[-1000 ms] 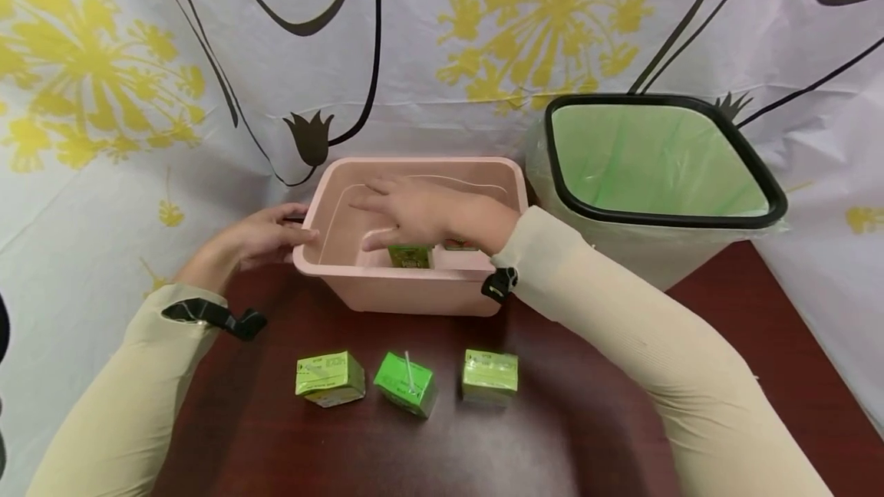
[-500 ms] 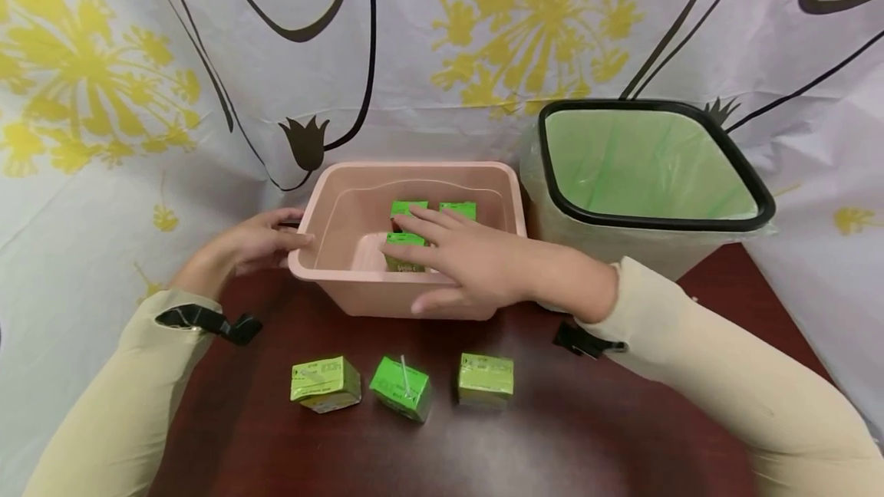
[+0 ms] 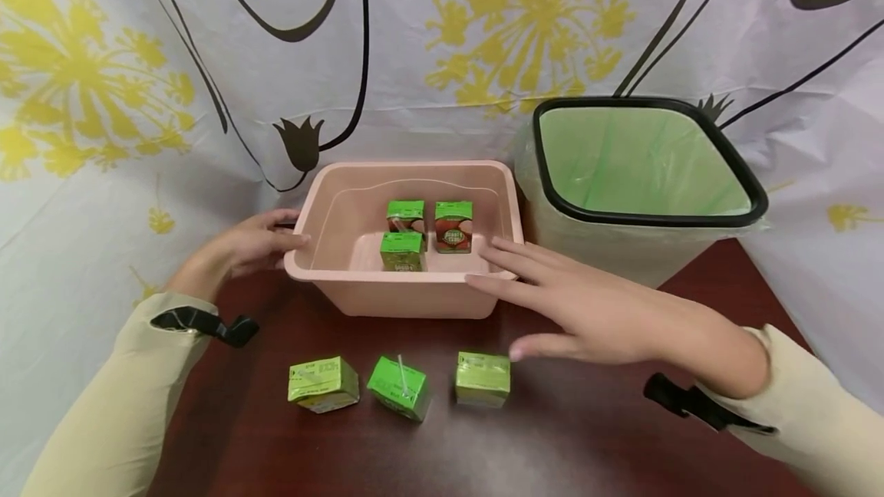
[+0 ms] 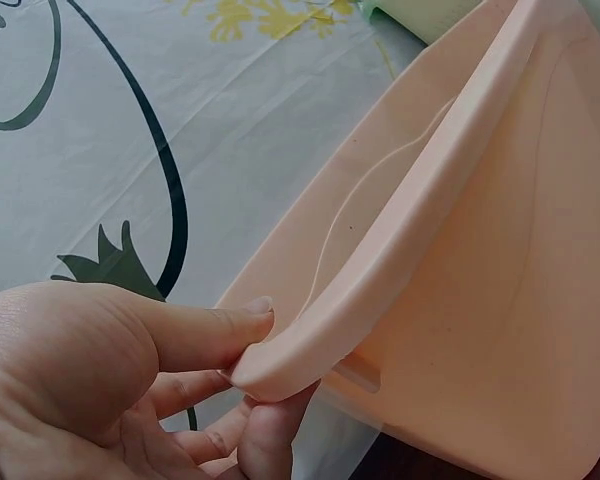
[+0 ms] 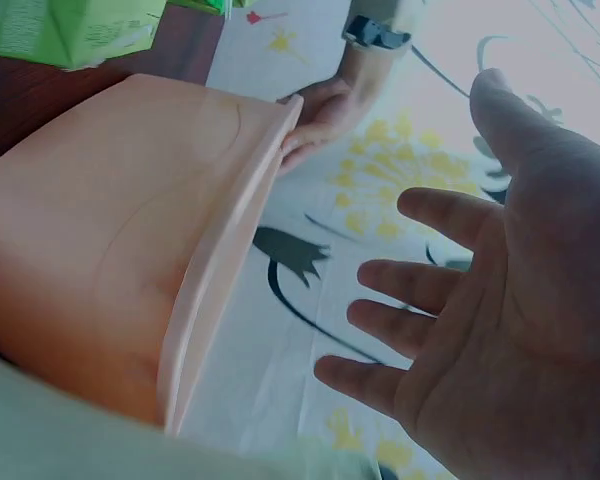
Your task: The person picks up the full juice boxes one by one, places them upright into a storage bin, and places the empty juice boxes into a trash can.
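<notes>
My left hand (image 3: 255, 244) grips the left rim of a pink plastic basin (image 3: 404, 297), thumb on top and fingers under the edge, as the left wrist view also shows. Inside the basin stand three juice boxes: a green-topped one in front (image 3: 403, 253), one behind it (image 3: 406, 213), and a red-fronted one (image 3: 453, 227) to their right. With fingers spread and straight, my right hand (image 3: 587, 305) hovers by the basin's front right corner, holding nothing. On the table before the basin are a left carton (image 3: 323, 384), a middle carton with a straw (image 3: 399, 387) and a right carton (image 3: 483, 379).
A bin with a black rim (image 3: 649, 218) and a green-tinted liner stands right of the basin. Behind both hangs a white cloth (image 3: 228, 60) with yellow and dark plant prints. The dark red table (image 3: 290, 455) lies under everything.
My right hand has drawn out of the basin and moved right and toward me, bringing the juice boxes inside into sight. The left hand has kept its grip on the rim.
</notes>
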Demonstrator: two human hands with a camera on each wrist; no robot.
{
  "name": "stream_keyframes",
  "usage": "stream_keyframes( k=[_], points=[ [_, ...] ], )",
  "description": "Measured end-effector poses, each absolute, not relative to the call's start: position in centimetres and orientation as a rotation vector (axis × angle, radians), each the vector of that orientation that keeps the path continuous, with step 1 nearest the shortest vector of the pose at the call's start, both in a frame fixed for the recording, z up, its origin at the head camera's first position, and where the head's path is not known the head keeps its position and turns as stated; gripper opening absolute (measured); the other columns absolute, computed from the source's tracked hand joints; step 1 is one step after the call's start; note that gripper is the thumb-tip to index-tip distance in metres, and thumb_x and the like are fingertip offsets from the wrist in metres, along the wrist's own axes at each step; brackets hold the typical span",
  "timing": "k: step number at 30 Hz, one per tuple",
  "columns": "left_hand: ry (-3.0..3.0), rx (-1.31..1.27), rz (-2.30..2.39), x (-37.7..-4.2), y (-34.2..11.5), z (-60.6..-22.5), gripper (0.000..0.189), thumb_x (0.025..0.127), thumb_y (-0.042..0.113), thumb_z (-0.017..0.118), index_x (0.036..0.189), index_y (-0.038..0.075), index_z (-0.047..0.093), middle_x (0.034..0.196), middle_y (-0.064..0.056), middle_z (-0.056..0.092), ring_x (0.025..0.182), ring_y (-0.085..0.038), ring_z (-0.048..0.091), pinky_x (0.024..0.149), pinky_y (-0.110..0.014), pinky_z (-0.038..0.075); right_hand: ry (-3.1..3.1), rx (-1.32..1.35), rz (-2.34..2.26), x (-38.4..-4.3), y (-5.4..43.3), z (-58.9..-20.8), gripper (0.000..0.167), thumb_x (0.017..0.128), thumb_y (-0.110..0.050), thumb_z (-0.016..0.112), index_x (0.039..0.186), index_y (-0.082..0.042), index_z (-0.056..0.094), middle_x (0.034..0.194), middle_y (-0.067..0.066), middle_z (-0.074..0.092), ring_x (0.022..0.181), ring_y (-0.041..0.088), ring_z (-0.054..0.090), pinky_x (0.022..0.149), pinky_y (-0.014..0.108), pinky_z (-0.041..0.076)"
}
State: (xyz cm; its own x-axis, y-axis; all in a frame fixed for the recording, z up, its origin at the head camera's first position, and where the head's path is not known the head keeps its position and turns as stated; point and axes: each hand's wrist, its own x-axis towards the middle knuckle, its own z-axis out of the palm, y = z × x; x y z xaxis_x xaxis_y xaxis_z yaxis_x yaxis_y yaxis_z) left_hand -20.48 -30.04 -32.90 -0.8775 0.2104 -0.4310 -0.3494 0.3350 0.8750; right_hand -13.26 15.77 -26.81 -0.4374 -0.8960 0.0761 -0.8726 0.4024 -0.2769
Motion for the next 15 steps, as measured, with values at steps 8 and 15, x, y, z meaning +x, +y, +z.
stream_keyframes(
  k=[8, 15],
  points=[
    [2.125, -0.115, 1.570, -20.4, -30.2, -32.9, 0.070, 0.104, 0.009, 0.056, 0.159, -0.002, 0.014, 0.148, -0.035, 0.037, 0.094, -0.010, 0.066, 0.082, -0.028, 0.058, 2.682, -1.533, -0.506, -11.6, 21.3, -26.4, 0.080, 0.090, -0.035, 0.079, 0.158, -0.030, 0.037, 0.164, -0.003, 0.029, 0.149, 0.016, 0.029, 0.115, 0.013, 0.020],
    [2.149, -0.115, 1.553, -20.4, -30.2, -32.9, 0.070, 0.104, 0.010, 0.057, 0.159, -0.003, 0.015, 0.144, -0.033, 0.043, 0.092, -0.010, 0.066, 0.080, -0.028, 0.058, 2.731, -1.501, -0.702, -11.5, 26.8, -26.2, 0.073, 0.083, -0.008, 0.083, 0.149, -0.019, 0.052, 0.152, -0.004, 0.049, 0.140, 0.003, 0.040, 0.107, 0.009, 0.028]
  ],
)
